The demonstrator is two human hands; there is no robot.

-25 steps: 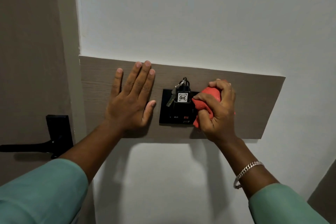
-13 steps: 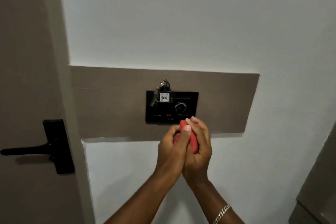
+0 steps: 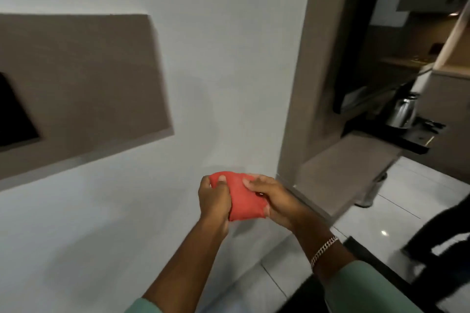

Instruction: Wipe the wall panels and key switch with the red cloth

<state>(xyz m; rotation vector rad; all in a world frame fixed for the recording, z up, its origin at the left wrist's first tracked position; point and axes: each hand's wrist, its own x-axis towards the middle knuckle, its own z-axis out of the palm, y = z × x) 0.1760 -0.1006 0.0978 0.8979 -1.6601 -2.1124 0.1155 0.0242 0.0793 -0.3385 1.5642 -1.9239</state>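
Both my hands are on the bunched red cloth point(image 3: 243, 197), held in mid-air in front of the pale grey-white wall point(image 3: 221, 46), w/ nothing under it but wall and floor. My left hand point(image 3: 213, 202) grips the cloth's left edge, thumb on top, fingers point(image 3: 220, 180) curled shut round the fabric. My right hand point(image 3: 276, 201) has the right side, fingers point(image 3: 250, 183) pressed over the top and thumb tucked under at the lower corner, so that one's closed on the cloth too. The cloth sits stretched between the 2 hands, not touching the wall as far as I can tell.

The brown wood-grain rectangular wall panel point(image 3: 84, 76) is up and to the left, well apart from the cloth. At its left end is the black switch plate point(image 3: 12, 114), cut off by the frame edge and blurred; can't make out the key.

A silver chain bracelet point(image 3: 324, 249) is on my right wrist, w/ a pale green sleeve point(image 3: 366, 287) below it. To the right is a brown door frame point(image 3: 302, 71), and past it a shiny metal kettle point(image 3: 403, 112) on a dark tray. The white glossy tiled floor point(image 3: 376, 221) runs along the bottom right. Whole view is motion-blurred.
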